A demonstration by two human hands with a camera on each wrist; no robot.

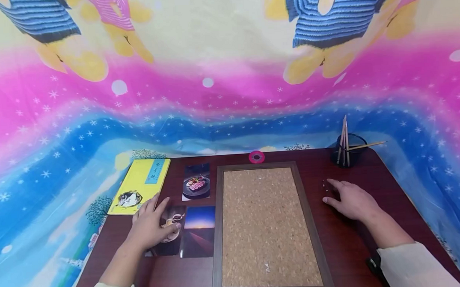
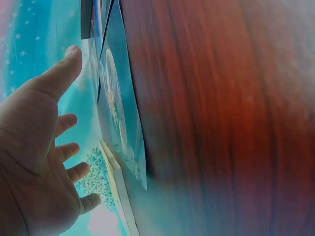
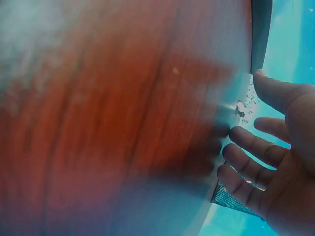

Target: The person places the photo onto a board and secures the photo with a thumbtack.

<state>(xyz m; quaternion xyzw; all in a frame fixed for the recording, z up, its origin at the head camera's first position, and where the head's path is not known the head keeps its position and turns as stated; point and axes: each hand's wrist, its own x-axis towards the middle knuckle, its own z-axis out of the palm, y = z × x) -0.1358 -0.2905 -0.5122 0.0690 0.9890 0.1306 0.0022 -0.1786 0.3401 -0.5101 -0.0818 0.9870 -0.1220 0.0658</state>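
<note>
My left hand (image 1: 150, 226) hovers with fingers spread over a photo of a coffee cup (image 1: 167, 245), partly hiding it. In the left wrist view that photo (image 2: 129, 132) lies on the table below the palm, apart from the fingers. Beside it is a photo of a sunset over a road (image 1: 198, 232), and a photo of a plate of food (image 1: 195, 183) lies further back. A wood-framed cork board (image 1: 270, 223) occupies the middle. To its right, my right hand (image 1: 356, 202) is held with relaxed fingers, empty, close to some small shiny pieces (image 1: 324, 184).
A yellow book (image 1: 143, 177) lies at the back left, near the left fingertips. Behind the board sits a pink roll of tape (image 1: 256, 157). A black mesh cup (image 1: 344, 159) with several pencils (image 1: 344, 140) stands at the back right. Patterned cloth (image 1: 220, 97) surrounds the table.
</note>
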